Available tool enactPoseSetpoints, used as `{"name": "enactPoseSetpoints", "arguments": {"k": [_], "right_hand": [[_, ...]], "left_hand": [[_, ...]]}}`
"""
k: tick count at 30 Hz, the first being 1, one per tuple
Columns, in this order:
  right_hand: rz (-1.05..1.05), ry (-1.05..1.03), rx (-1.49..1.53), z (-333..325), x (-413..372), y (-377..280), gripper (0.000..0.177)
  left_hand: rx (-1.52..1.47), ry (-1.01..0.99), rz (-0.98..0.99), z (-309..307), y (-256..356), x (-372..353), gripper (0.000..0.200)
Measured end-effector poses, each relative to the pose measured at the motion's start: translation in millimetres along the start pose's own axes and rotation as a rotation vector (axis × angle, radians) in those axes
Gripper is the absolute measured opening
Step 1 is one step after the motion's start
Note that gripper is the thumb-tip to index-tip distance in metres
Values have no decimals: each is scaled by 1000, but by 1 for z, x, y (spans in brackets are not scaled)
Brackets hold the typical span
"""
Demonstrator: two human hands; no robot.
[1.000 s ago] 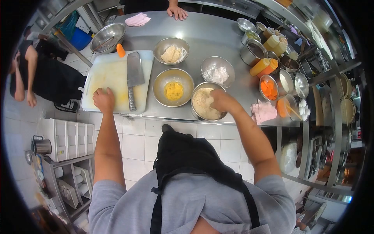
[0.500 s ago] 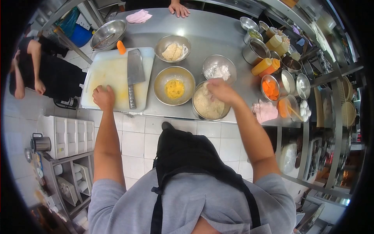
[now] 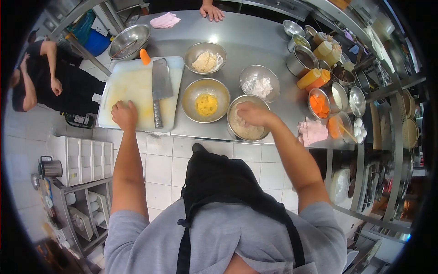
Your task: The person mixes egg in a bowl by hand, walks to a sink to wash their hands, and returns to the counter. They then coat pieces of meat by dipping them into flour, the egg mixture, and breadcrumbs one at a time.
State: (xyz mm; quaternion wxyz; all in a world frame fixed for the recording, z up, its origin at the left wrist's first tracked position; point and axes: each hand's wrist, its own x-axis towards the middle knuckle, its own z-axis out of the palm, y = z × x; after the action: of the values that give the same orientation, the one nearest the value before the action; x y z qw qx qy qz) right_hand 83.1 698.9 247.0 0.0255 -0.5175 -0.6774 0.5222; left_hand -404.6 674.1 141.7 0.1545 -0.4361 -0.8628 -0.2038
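My right hand (image 3: 252,114) is down in a steel bowl of pale breadcrumbs (image 3: 250,133), its fingers bent inward against the crumbs; anything between them is hidden. Loosely curled, my left hand (image 3: 124,115) rests at the near left of a white cutting board (image 3: 132,86), holding nothing visible. A cleaver (image 3: 161,82) lies on the board, handle toward me. Left of the crumbs stands a bowl of beaten egg (image 3: 206,104). Behind are a bowl of white flour (image 3: 259,86) and a bowl with crumb-coated pieces (image 3: 206,61).
An orange carrot piece (image 3: 144,56) lies at the board's far edge, near a large steel bowl (image 3: 130,42). On the right are squeeze bottles (image 3: 314,79), sliced carrots (image 3: 319,106) and a pink cloth (image 3: 313,132). Another person's hand (image 3: 212,11) rests on the far table edge.
My right hand has moved slightly left and lower into the breadcrumbs. My left hand stays on the board. The whole view has shifted slightly.
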Motion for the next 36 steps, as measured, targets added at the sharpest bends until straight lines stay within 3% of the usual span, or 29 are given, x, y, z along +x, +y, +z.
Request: {"name": "enactPoseSetpoints", "arguments": {"k": [5,8,11,13,14,16,19,26,28,29,31,36], "right_hand": [[-38,55,155,-7,-9,-1,32],[-43,49,-97,8,7,29,34],[-43,47,173,-8,6,45,37],[-176,211,-190,-24,-5,28,48],[-176,205,-194,-20,-10,23,48],[-407,301,-495,-1,-25,17,62],[-311,250,-627,12,-20,14,67],[-267,209,-719,4,-17,10,64],[-469,403,-603,5,-12,24,53],[-473,397,-603,0,-10,30,53],[-269,339,-412,-13,-15,16,41],[-212,288,-228,-23,-26,14,35]], "left_hand": [[-7,26,12,3,-2,-1,46],[-3,8,11,0,1,2,46],[-4,7,0,2,0,1,46],[-8,-4,-6,1,0,0,46],[-6,-6,-12,0,0,0,46],[-1,-10,-12,-2,2,0,46],[-2,36,36,1,-2,-1,47],[1,19,6,1,0,0,47],[-8,33,11,1,-1,0,47],[-5,33,6,1,-2,0,47],[-12,43,21,2,-2,0,47],[3,28,12,3,-1,1,46]]}}
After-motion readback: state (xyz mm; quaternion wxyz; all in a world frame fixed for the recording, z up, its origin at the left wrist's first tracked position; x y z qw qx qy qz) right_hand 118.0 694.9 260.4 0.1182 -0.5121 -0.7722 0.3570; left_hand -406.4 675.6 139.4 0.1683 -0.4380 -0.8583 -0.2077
